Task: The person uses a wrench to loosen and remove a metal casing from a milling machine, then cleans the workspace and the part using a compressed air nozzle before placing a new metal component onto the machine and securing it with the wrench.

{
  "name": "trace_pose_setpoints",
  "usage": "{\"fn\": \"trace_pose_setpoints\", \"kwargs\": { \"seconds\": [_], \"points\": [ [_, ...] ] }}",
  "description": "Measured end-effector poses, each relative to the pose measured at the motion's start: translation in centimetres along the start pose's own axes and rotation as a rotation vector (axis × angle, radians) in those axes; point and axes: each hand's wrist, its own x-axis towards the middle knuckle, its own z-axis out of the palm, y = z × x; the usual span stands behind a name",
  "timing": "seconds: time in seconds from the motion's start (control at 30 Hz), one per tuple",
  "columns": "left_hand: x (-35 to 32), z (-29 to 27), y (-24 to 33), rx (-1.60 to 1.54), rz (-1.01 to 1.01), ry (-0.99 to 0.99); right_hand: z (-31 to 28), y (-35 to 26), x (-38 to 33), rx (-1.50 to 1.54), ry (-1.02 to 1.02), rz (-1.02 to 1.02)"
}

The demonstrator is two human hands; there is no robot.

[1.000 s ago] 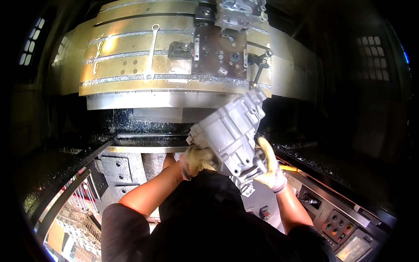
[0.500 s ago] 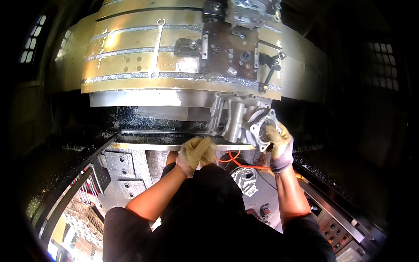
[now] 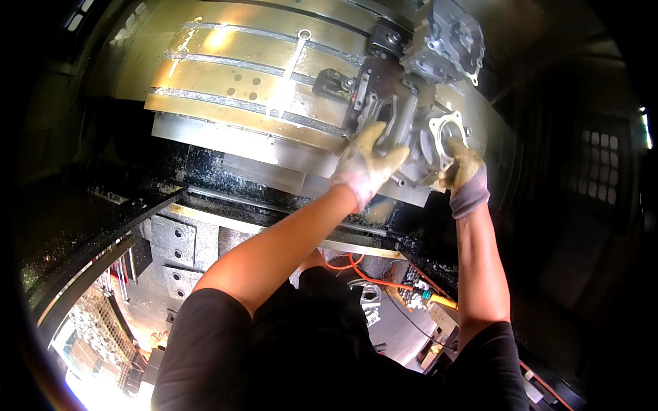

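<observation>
A grey aluminium casting (image 3: 406,116) with ribs and a round flanged opening is over the front of the machine table, partly covering a dark fixture plate (image 3: 385,77). My right hand (image 3: 467,170), in a pale glove with a grey cuff, grips the rim of the flange, fingers inside the opening. My left hand (image 3: 367,164), also gloved, lies against the near left side of the casting, thumb and fingers spread; whether it bears any weight I cannot tell. A second aluminium casting (image 3: 445,42) sits at the far end of the plate.
The slotted machine table (image 3: 226,75) is wet and strewn with metal chips. A combination wrench (image 3: 291,72) lies across its slots, left of a dark clamp block (image 3: 334,83). A metal ledge (image 3: 233,220) runs before me. Below are an orange hose (image 3: 377,279) and another casting (image 3: 370,301).
My right hand has carried the casting forward from the table's front edge onto the fixture area. My left hand has left the ledge near my body and reached the casting. The view has turned.
</observation>
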Motion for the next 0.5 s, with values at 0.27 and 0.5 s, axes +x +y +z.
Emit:
{"fn": "trace_pose_setpoints", "kwargs": {
  "seconds": [0.27,0.5],
  "points": [
    [6.2,-0.1,2.5,-0.259,-0.073,-0.044,1.8,-3.4,8.2,-0.056,-0.022,0.069],
    [8.9,0.2,1.0,-0.235,-0.023,0.025,3.6,-5.3,8.5,-0.063,-0.001,0.084]
  ]
}}
